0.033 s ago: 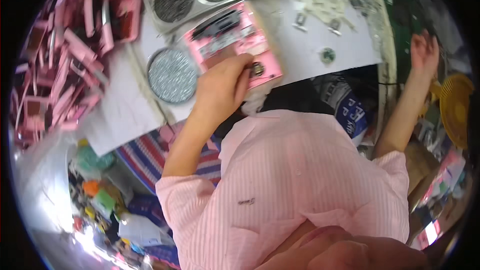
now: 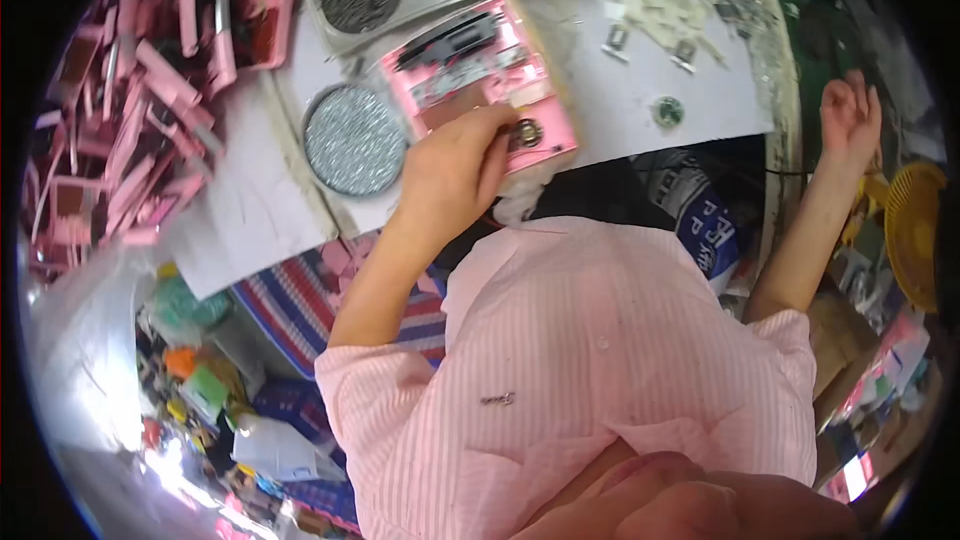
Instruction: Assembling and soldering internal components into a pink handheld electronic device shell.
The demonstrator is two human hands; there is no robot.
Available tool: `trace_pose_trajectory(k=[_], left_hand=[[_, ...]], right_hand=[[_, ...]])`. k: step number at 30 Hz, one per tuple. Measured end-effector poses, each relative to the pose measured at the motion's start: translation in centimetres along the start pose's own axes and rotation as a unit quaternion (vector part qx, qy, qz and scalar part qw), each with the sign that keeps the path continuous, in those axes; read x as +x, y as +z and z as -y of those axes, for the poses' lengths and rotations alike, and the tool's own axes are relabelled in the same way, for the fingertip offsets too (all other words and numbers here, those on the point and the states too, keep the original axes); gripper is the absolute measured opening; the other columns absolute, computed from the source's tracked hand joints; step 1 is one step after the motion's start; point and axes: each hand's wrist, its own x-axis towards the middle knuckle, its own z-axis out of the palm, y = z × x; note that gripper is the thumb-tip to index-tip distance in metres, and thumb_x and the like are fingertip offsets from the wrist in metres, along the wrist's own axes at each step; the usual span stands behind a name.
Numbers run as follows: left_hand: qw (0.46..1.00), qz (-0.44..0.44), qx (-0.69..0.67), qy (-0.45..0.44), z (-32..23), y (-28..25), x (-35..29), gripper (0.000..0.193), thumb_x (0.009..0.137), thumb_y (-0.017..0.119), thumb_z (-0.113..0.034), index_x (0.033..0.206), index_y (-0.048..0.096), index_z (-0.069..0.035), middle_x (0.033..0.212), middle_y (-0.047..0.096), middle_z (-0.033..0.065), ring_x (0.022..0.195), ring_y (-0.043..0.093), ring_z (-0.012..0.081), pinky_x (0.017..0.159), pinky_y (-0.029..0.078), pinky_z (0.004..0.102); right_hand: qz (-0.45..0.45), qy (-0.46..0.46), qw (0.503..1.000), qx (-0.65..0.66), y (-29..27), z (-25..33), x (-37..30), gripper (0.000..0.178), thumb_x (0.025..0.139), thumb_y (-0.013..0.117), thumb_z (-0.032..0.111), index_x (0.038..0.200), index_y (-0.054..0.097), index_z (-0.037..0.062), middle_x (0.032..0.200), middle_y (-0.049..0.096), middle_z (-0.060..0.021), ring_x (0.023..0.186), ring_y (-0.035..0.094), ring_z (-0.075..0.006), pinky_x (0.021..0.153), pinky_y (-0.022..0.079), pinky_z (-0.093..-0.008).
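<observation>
A pink plastic case (image 2: 556,126) lies on the white work surface, its inside facing up. It holds a long dark grey part (image 2: 455,38), a brownish flat panel and, near its close right corner, a round brass-coloured part (image 2: 527,133). My left hand (image 2: 452,168) grips the case from its near left side. Its bent fingers lie on top beside the round part, and the fingertips are partly hidden. My right hand (image 2: 850,120) is raised past the right edge of the table, fingers loosely curled and apart, with nothing visible in it.
A round tin of small silvery pieces (image 2: 355,140) stands left of the case. Behind it is a metal tray (image 2: 415,2) with dark small parts. Pink casings (image 2: 150,110) are heaped at left, pale plastic pieces (image 2: 665,0) at back right. A small round greenish dish (image 2: 667,112) sits at right.
The whole view has shifted slightly, so the table's things appear a little further right. My left hand keeps its place on the case; my right hand's fingers have shifted a little.
</observation>
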Motion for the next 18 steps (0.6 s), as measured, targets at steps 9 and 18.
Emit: trace_pose_trajectory(k=[9,18], left_hand=[[0.997,-0.037,-0.024,0.056,0.5,0.8,-0.6,0.023,0.088,0.065,0.003,0.11,0.065,-0.004,0.105,0.071,0.0112,0.08,0.071,0.0261,0.071,0.058,0.0329],[0.965,-0.135,0.186,0.127,1.1,-0.8,4.7,0.041,0.074,0.077,-0.01,0.114,0.07,-0.018,0.132,0.055,0.0068,0.116,0.056,0.03,0.095,0.043,0.0442]], right_hand=[[0.416,-0.186,0.577,-0.678,19.7,-24.0,-12.2,0.033,0.075,0.08,0.025,0.106,0.074,0.0146,0.146,0.051,-0.0114,0.137,0.035,-0.0425,0.113,0.032,-0.0521],[0.397,-0.163,0.567,-0.703,20.5,-25.6,-13.3,0.038,0.08,0.078,0.028,0.113,0.072,0.0097,0.151,0.046,-0.014,0.142,0.027,-0.0463,0.115,0.029,-0.0539]])
